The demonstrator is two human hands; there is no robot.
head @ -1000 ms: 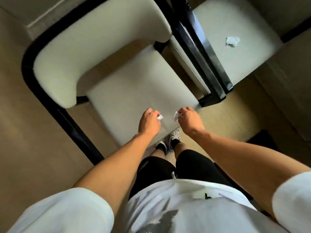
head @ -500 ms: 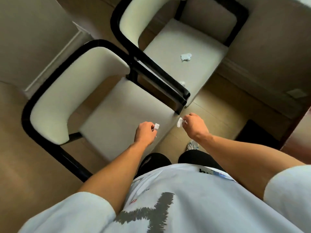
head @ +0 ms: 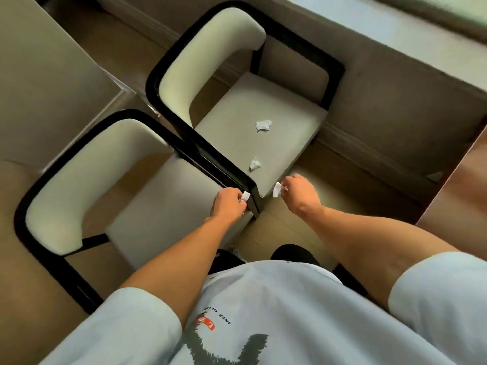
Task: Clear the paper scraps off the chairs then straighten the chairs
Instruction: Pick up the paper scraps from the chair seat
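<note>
Two cream chairs with black frames stand side by side at an angle. The near chair (head: 163,206) has a bare seat. On the far chair (head: 232,119) lie two white paper scraps: a larger crumpled one (head: 263,125) mid-seat and a small one (head: 254,164) near the front edge. My left hand (head: 228,201) pinches a small white scrap (head: 246,196) over the near chair's front right corner. My right hand (head: 299,192) pinches another scrap (head: 276,189) just off the far chair's front corner.
A wall with a baseboard (head: 369,151) runs behind the far chair. A brown wooden surface (head: 458,196) edges in at the right. A grey panel (head: 47,75) fills the upper left. Tan floor (head: 303,227) lies open in front of the chairs.
The view has swung from the near chair toward the far chair, which now shows two scraps. Both hands, each still pinching a scrap, have moved right to the far chair's front corner.
</note>
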